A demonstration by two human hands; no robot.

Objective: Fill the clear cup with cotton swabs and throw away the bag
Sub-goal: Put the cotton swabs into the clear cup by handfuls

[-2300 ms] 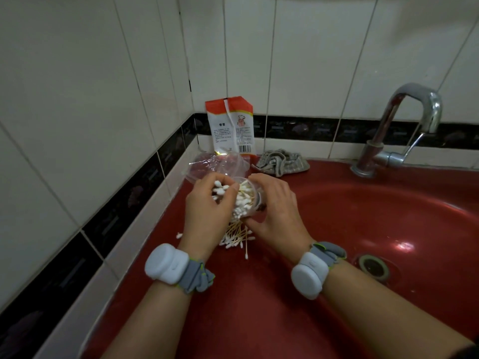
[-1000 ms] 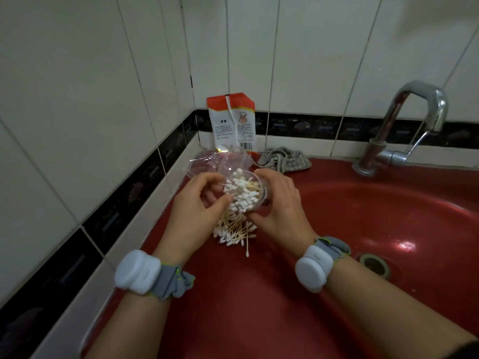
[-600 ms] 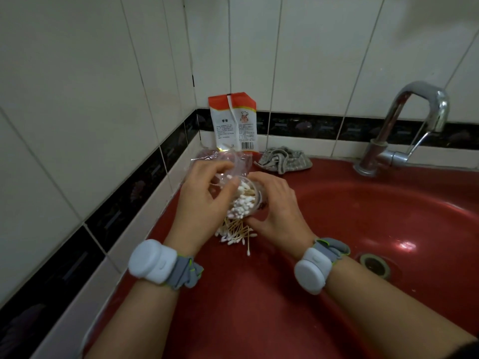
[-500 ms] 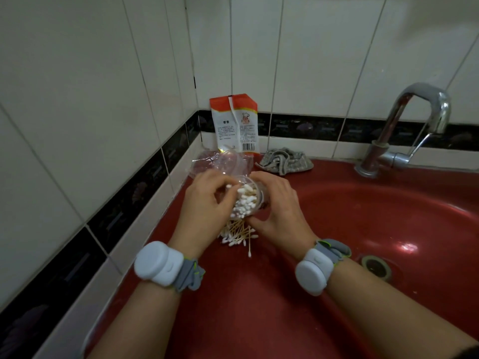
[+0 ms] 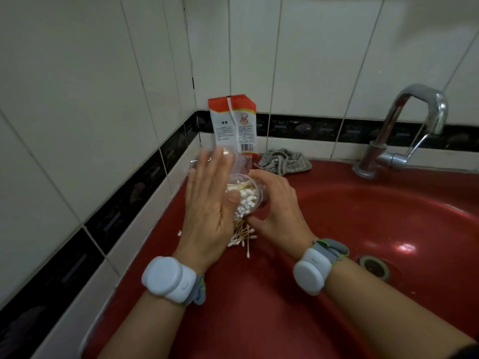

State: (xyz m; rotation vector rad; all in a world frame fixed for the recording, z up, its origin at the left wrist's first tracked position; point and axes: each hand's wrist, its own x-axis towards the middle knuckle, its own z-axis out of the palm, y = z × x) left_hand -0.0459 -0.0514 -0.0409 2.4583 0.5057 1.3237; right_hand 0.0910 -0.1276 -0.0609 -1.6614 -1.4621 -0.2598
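- At the centre of the frame we hold our left hand [image 5: 207,203] flat, fingers spread and straight, its palm against the mouth of the clear cup [image 5: 248,195]; it pinches nothing.
- Just right of it, our right hand [image 5: 274,211] wraps the tilted cup from the side and below, fingers curled round the wall.
- We judge the cup to be thin, light plastic, smooth and a little slippery, likely to flex if squeezed; the place to hold it is round the mid-wall, as now, not by the rim.
- Inside it the cotton swabs [image 5: 245,200] are packed tips-outward: soft white heads on stiff pale stems, almost weightless, apt to scatter or roll when tipped.
- Below the cup, a loose pile of swabs [image 5: 239,235] lies on the glossy red sink surround [image 5: 233,294]; a stray one sits a little further down. We would gather these in a bunch, since single stems are fiddly on a slick surface.
- Above our left fingers, the crumpled clear bag [image 5: 241,161] rests on the ledge: filmy, limp, easy to crush into a ball.
- Further up, an orange-and-white packet [image 5: 233,123] leans on the tiled wall, with a soft grey cloth [image 5: 285,161] to its right.
- At the upper right stands a chrome tap [image 5: 404,130].
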